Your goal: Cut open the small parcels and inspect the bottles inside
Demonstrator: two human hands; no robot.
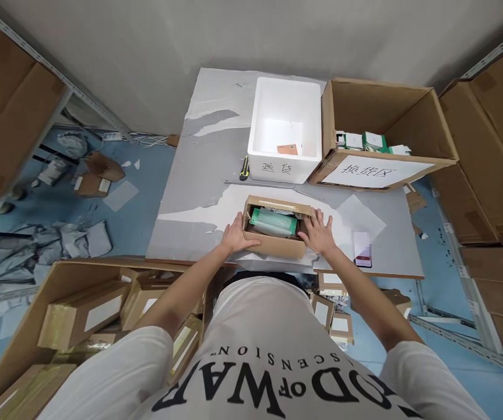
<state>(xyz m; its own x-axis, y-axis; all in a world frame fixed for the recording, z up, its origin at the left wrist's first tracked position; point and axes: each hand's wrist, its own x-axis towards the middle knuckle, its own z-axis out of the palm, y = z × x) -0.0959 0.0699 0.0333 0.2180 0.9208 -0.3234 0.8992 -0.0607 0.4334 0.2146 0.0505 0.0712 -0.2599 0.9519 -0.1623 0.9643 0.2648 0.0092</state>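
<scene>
Head view: an uncovered small brown carton (275,246) is seen on the grey-topped table (203,154), and all places are given from it. Within the carton, a green-and-white package (273,220) in clear plastic wrapping is held; print on it is too small to be read. The carton's left end is touched by the left hand (235,234), which is spread wide, its thumb stretched along the near wall. The right end is touched by the right hand (319,232), its fingers fanned apart over the end and edge. The carton is thus braced between both hands, though how firmly it is pressed cannot be told.

Beyond the carton, a white foam box (256,165) is marked by hand with two characters, the second legible as "货"; an orange card (287,150) is contained in it. Beyond and to the right, a large cardboard box (447,143) is labelled "换货区" on a white sheet (376,172), and green-and-white boxes (373,141) are held inside. Beyond and slightly left, a black-and-yellow utility knife (244,168) is laid beside the foam box. To the right, a smartphone (362,251) with a lit screen is placed near the table's edge. Nearer than the carton, "OF WAR" and "SCENSION" can be read on the white T-shirt (273,315).
</scene>
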